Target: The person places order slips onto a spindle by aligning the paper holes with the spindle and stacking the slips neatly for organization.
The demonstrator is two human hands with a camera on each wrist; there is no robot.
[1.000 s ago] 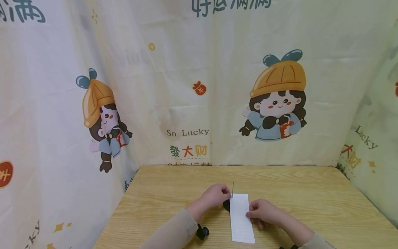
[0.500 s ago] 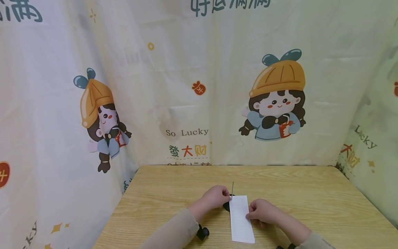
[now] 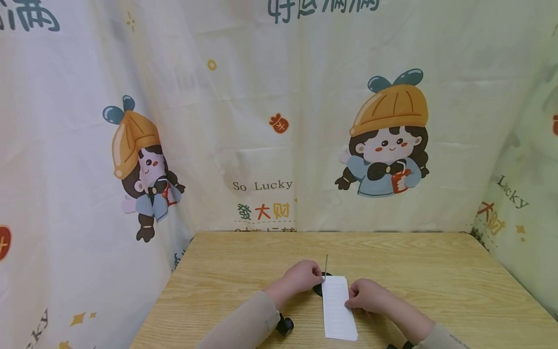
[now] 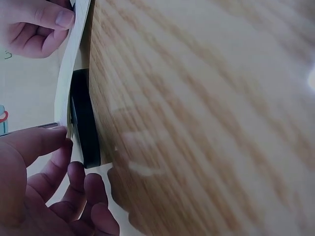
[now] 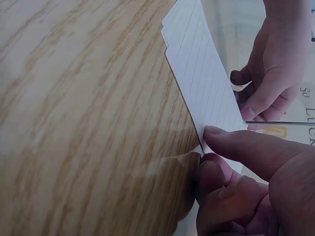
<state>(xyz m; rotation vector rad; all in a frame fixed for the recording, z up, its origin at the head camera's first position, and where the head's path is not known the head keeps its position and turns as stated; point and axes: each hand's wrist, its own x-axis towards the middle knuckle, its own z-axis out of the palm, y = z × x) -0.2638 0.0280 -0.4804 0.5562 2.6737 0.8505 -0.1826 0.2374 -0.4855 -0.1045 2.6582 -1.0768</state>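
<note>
Several narrow white slips of ruled paper lie stacked, their edges a little out of line in the right wrist view. A thin upright metal spike passes through the stack near its far left corner. Under that end sits the spike's round black base, mostly hidden from the head view. My left hand pinches the far left corner of the paper between thumb and index finger, right beside the spike. With thumb and fingers, my right hand pinches the right edge of the slips.
A wood-grain table carries everything. Behind it and at both sides hangs a cream curtain with cartoon prints. A small black camera is worn on the left wrist.
The far end of the paper has come down slightly along the spike, and more of the black base's far rim shows. My left hand has lowered a little with it.
</note>
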